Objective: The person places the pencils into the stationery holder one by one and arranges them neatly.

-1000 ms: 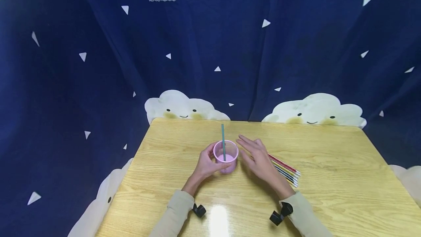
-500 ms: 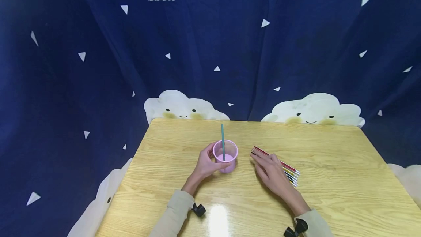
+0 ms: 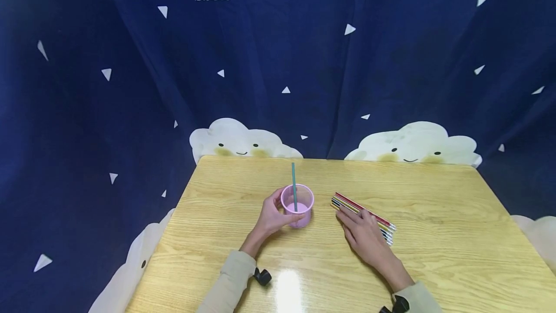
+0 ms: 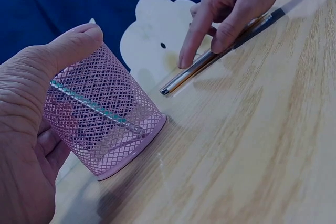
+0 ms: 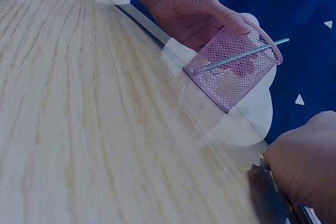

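A pink mesh pen holder (image 3: 300, 222) stands on the table, and my left hand (image 3: 272, 216) grips it around its left side, thumb in front. Inside it leans one teal pencil (image 3: 293, 177), its upper end above the rim. To the right lies a row of several pencils (image 3: 346, 200), red, yellow and dark striped, side by side and slanting. My right hand (image 3: 367, 238) rests over the near side of this row, fingers extended onto the pencils. In the left wrist view its index finger (image 4: 195, 43) and thumb touch the pencils, which lie flat on the table.
The wooden table (image 3: 243, 173) reaches back to a dark blue curtain (image 3: 260, 62) with white triangles and cloud shapes. Small black wrist cameras sit at both cuffs. A bright reflection lies on the table's front middle.
My right hand has moved from beside the pen holder rightward and down onto the pencils, then slightly nearer, uncovering their far ends. My left hand and the pen holder have stayed in place.
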A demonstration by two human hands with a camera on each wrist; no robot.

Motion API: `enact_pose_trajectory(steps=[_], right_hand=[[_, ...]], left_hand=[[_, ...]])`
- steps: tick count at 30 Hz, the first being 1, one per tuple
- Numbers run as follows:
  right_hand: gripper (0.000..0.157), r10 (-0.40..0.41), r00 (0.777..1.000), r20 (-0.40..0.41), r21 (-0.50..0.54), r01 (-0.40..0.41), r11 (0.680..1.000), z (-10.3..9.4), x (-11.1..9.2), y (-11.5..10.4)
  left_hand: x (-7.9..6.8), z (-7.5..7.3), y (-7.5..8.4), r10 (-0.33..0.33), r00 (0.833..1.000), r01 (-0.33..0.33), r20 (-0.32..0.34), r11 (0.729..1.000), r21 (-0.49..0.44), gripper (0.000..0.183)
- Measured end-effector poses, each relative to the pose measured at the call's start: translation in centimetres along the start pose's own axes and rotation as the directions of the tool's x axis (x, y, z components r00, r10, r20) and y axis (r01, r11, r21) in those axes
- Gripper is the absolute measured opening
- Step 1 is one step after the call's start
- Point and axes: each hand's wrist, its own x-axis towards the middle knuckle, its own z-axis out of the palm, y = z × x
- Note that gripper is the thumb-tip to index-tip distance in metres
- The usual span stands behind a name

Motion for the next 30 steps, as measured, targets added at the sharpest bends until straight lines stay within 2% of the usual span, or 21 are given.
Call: enact_pose_trajectory(steps=[4, 10, 14, 25, 30], right_hand=[[0.04, -0.006, 1.0, -0.014, -0.024, 0.006, 1.0, 0.01, -0.16, -0.04], [0.036, -0.001, 1.0, -0.013, -0.019, 0.001, 1.0, 0.15, -0.27, -0.2], [0.034, -0.005, 1.0, -0.017, -0.01, 0.005, 1.0, 0.45, -0.26, -0.22], [0.03, 0.0, 0.999, -0.041, 0.058, 0.002, 0.998, 0.74, -0.18, -0.63], [0.03, 0.015, 1.0, -0.027, 0.093, -0.013, 0.996, 0.56, -0.18, -0.89]], left_hand=[[0.08, 0.1, 0.05, -0.007, 1.0, 0.007, -0.002, 1.0, 0.011, 0.084], [0.08, 0.11, 0.1, 0.014, 1.0, -0.014, 0.001, 1.0, -0.024, 0.084], [0.1, 0.01, 0.01, 0.013, 1.0, -0.013, 0.003, 1.0, 0.0, 0.084], [-0.02, -0.16, -0.04, -0.011, 1.0, 0.011, -0.001, 0.999, 0.03, 0.084], [0.1, -0.08, -0.01, -0.006, 1.0, 0.006, 0.004, 0.999, 0.035, 0.084]])
